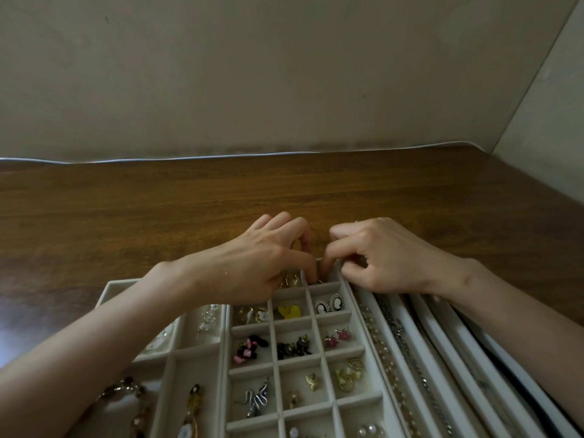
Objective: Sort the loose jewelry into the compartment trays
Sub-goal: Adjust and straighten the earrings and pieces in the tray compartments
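Note:
A pale grid tray (275,361) holds earrings in small compartments. Among them are cameo earrings (328,304), a yellow piece (289,311) and pink star earrings (338,338). My left hand (259,263) and my right hand (385,257) meet over the tray's far right corner compartment. Their curled fingertips pinch a small gold piece (318,281) there, and the fingers hide most of it. Gold hoops (290,279) lie in the compartment just left of it, partly under my left hand.
A tray with larger compartments (172,352) on the left holds beaded bracelets and pendants. A long-slot tray (410,343) on the right holds chains. All three sit on a brown wooden table (284,191) that ends at a beige wall.

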A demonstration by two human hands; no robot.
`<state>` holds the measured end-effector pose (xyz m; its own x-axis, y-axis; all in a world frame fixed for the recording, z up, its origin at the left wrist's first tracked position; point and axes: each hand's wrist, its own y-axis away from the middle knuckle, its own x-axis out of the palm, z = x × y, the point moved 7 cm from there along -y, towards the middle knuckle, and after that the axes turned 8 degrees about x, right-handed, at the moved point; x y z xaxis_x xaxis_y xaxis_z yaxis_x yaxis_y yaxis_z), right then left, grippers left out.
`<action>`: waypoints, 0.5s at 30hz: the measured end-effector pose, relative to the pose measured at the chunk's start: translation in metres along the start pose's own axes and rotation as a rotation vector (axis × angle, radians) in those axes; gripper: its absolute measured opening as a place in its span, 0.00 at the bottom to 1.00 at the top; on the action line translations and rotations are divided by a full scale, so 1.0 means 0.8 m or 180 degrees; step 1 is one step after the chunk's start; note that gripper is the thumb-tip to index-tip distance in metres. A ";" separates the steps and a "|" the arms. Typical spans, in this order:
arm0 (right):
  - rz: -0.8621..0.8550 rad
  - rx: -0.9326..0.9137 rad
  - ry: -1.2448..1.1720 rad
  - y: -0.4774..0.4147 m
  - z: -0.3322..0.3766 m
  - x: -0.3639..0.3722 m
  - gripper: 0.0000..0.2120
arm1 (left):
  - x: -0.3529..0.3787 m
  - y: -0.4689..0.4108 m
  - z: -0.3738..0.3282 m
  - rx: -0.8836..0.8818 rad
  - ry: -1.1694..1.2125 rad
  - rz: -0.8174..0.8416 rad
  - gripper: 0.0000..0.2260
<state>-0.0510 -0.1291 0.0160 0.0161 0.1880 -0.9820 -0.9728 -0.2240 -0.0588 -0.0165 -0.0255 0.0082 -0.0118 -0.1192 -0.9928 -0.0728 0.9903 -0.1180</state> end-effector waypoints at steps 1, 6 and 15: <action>0.0049 0.0005 -0.0004 0.000 0.000 0.001 0.16 | 0.001 0.000 0.000 -0.0015 -0.0027 0.0025 0.20; 0.0057 0.0027 0.0048 0.000 -0.003 0.002 0.14 | -0.002 0.001 -0.004 0.0095 -0.0601 -0.0141 0.20; -0.0010 -0.0043 0.0081 -0.002 -0.005 0.004 0.22 | -0.003 0.003 0.002 0.0054 -0.0751 -0.0276 0.22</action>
<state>-0.0485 -0.1316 0.0123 0.0250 0.1644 -0.9861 -0.9696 -0.2363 -0.0640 -0.0153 -0.0225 0.0102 0.2270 -0.1858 -0.9560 -0.0466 0.9784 -0.2013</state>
